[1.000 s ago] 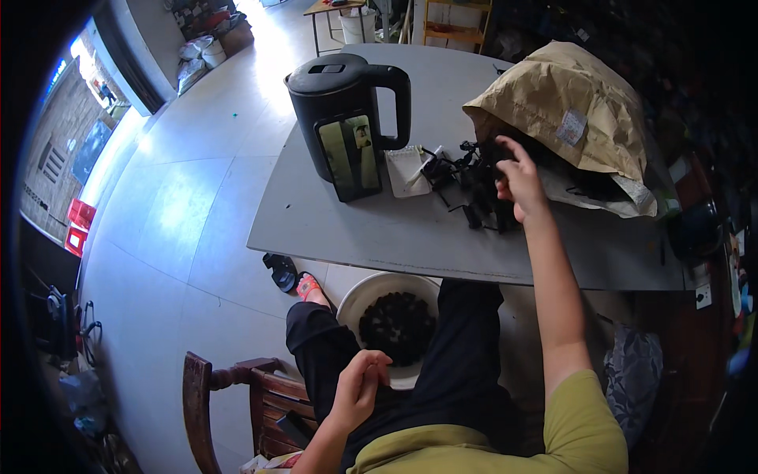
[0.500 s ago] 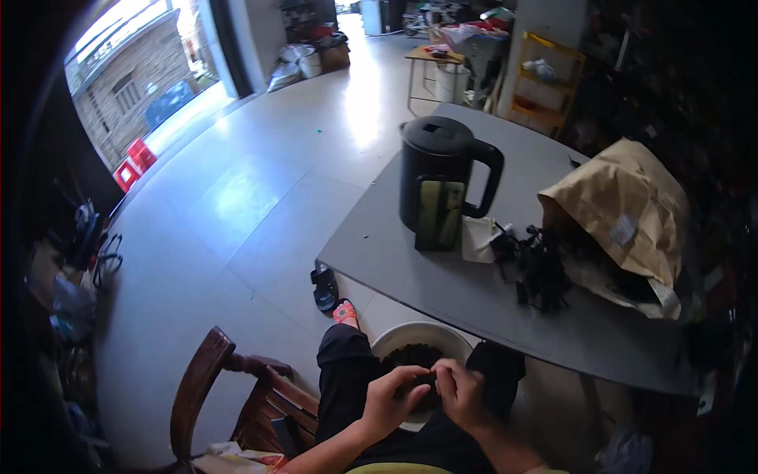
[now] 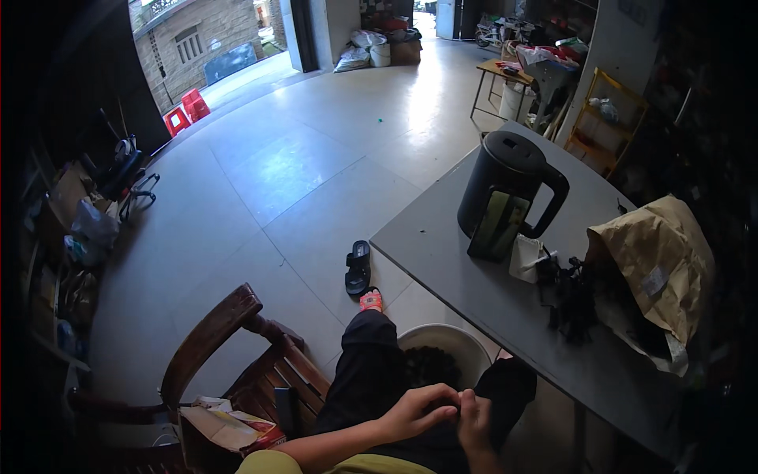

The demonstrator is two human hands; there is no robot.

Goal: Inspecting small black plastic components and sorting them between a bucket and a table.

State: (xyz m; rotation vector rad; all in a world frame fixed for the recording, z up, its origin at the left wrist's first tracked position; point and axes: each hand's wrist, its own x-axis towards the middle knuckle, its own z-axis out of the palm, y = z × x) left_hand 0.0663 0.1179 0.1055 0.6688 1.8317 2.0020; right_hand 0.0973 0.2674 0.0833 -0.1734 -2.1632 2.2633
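So the big black kettle on the grey table is the easiest thing to go by here. Nearer the person than the kettle and below the table edge, the left hand and right hand meet at the fingertips. Left thumb and index reach over to the right hand, whose fingers are curled up. Can't tell if they're pinching anything, the fingers cover that spot.

Just past the hands, also nearer than the kettle, there's a pale basin between the person's legs with a pile of small black pieces in it. More black stuff, a spindly tangle, lies on the table to the right of the kettle and closer in, too dark to make out each bit. A brown paper bag slumps further right of the kettle, mouth facing that tangle.

A phone stands upright at the kettle's near side, with a little white tray just right of it. Way left of the kettle and closer in is a wooden chair, and a black sandal lies on the floor between the two.
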